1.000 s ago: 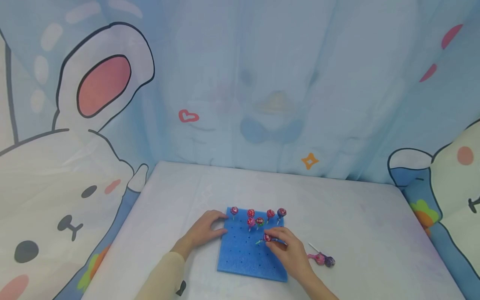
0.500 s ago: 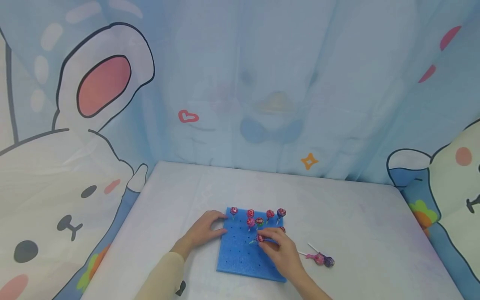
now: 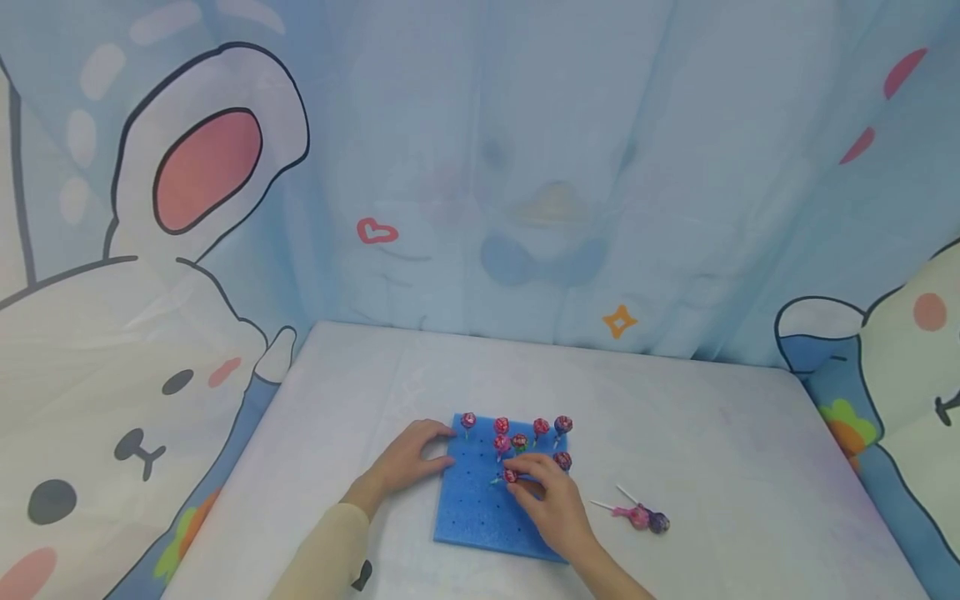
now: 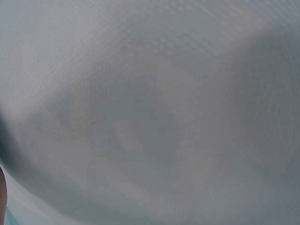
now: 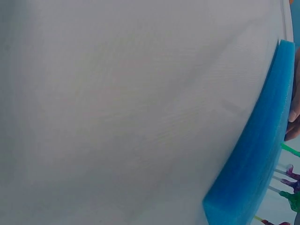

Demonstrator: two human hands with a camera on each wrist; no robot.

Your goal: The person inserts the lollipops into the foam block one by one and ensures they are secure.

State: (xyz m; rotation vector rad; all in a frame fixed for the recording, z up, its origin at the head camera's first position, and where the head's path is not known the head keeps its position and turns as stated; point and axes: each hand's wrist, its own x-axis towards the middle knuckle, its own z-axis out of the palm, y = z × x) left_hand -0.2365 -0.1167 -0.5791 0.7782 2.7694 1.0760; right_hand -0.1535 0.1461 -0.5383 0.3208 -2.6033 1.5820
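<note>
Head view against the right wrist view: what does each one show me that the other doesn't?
Only head: the pink lollipop and purple lollipop lying on the white tabletop, the rabbit print, and the hole-dotted top of the blue foam board.

Only right wrist: a broad close-up of the board's side.

Both: board, tabletop, standing lollipops and fingers, though the wrist view leaves unclear whose.

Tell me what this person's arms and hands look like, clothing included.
The left hand is bare, with a plain cream-coloured sleeve ending short of it. The right hand is bare too, and no sleeve shows on the visible right forearm.
</note>
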